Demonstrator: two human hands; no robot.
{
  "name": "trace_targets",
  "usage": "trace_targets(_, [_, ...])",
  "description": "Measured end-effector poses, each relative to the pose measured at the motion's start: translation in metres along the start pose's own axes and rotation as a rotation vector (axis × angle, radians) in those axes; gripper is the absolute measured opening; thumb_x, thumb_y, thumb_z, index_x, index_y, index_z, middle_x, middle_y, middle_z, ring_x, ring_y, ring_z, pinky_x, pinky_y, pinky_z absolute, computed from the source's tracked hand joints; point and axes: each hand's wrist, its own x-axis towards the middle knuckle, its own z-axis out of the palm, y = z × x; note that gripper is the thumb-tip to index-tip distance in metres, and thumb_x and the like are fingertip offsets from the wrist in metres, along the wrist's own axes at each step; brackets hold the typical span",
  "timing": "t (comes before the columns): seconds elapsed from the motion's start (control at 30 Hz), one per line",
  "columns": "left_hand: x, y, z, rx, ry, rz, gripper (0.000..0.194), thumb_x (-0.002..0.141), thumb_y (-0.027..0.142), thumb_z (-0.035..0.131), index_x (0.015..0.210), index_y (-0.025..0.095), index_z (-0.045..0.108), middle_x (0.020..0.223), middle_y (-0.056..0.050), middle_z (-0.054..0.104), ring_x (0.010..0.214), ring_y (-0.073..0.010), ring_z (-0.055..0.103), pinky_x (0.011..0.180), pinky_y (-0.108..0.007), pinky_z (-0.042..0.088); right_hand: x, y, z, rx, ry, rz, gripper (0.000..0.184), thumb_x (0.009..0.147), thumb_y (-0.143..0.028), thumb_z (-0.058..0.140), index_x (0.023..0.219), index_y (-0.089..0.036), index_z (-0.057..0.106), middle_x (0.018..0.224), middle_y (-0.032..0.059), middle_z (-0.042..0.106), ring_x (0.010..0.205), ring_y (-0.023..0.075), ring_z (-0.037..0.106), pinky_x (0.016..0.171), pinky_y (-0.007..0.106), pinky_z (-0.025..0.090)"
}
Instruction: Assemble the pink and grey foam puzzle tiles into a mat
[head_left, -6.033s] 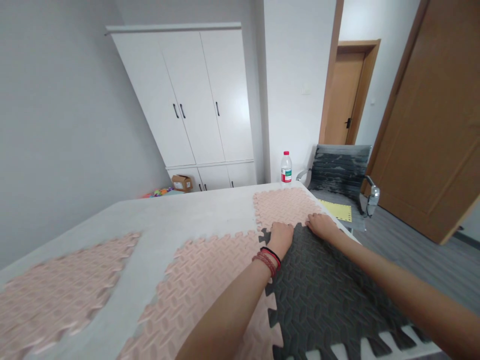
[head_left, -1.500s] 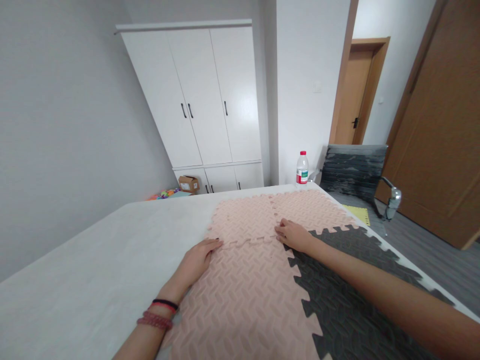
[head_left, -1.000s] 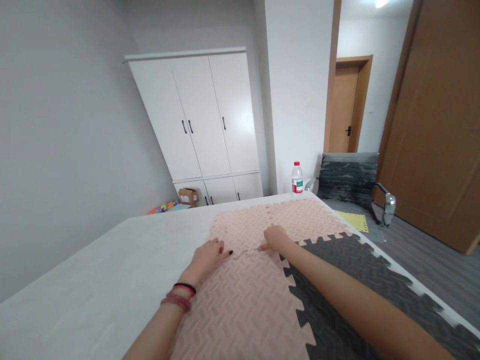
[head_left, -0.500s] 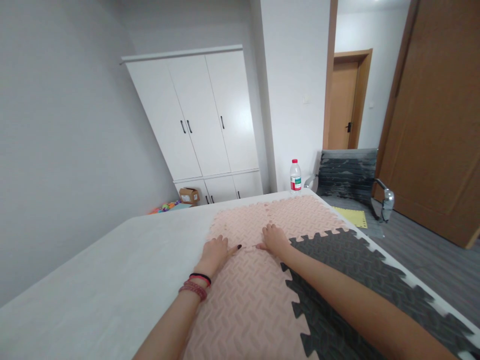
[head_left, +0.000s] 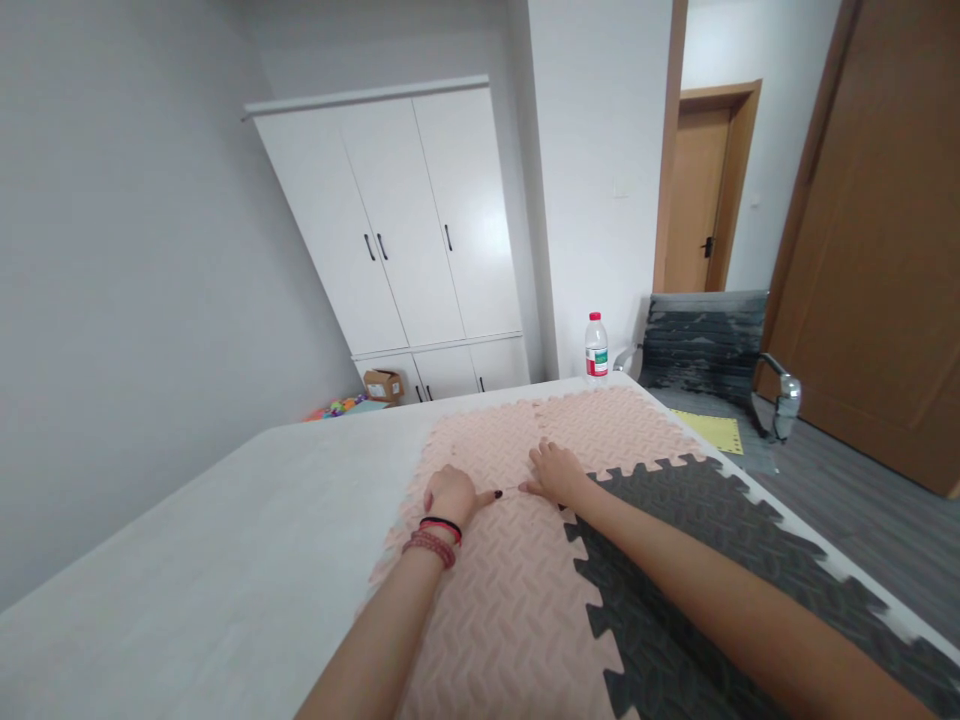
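At 6 o'clock from the two thumbs, the near pink mat (head_left: 510, 600) lies on the white table (head_left: 247, 540), and at 4 o'clock the dark mat (head_left: 705, 505) meets it along a toothed edge, partly under the right forearm. The left hand (head_left: 450, 492), with bracelets (head_left: 431, 545) at its wrist, bears on the pink foam at 9 o'clock; its dark-nailed thumb reaches to the seam, well away from the fingers, which bend from sight, so I cannot tell whether they close on anything. The right hand (head_left: 556, 472) rests at 2 o'clock with fingers spread, clamped on nothing, its thumb also at the seam. A thin line shows between the thumb tips, where the near mat meets the far pink mat (head_left: 484, 440) at 12 o'clock. Another pink mat, the corner one (head_left: 615, 428), joins that at 2 o'clock. Past it, at 1 o'clock, stands a red-capped bottle (head_left: 596, 350); its label (head_left: 596, 363) is red, white and green, the writing too small to read. At 2 o'clock a chair (head_left: 705, 340) bears a yellow sheet (head_left: 709, 431). At 10 o'clock sits a cardboard box (head_left: 383, 386) with a pale, unreadable label, before a white cupboard (head_left: 390, 230)
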Motion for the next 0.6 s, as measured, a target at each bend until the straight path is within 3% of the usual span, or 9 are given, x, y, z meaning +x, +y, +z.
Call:
trace_targets(0.23, [0.0, 0.006, -0.005, 0.009, -0.036, -0.028, 0.086, 0.066, 0.083, 0.038, 0.086, 0.006, 0.072, 0.086, -0.028, 0.067, 0.087, -0.0386, 0.064, 0.07, -0.045, 0.05, -0.005, -0.011, -0.004, -0.01, -0.014, 0.063, 0.055, 0.085, -0.06, 0.051, 0.114, -0.013, 0.053, 0.121, 0.0193, 0.05, 0.108, 0.0291, 0.048, 0.082, 0.039, 0.044])
trace_targets(0.4, [0.011, 0.016, -0.002, 0.041, -0.109, -0.108, 0.089, 0.062, 0.083, 0.044, 0.082, 0.002, 0.072, 0.075, -0.029, 0.066, 0.074, -0.0415, 0.065, 0.059, -0.048, 0.05, -0.008, -0.012, -0.009, -0.012, -0.01, 0.081, 0.056, 0.085, -0.059, 0.052, 0.115, -0.012, 0.053, 0.12, 0.0185, 0.051, 0.107, 0.0291, 0.048, 0.082, 0.039, 0.044])
trace_targets(0.6, [0.009, 0.019, 0.008, 0.065, -0.059, -0.087, 0.092, 0.068, 0.081, 0.037, 0.09, -0.002, 0.07, 0.088, -0.034, 0.065, 0.082, -0.045, 0.063, 0.063, -0.053, 0.048, -0.006, -0.011, -0.004, -0.01, -0.008, 0.095, 0.059, 0.082, -0.059, 0.057, 0.118, -0.012, 0.052, 0.126, 0.0201, 0.047, 0.11, 0.0296, 0.046, 0.084, 0.039, 0.043])
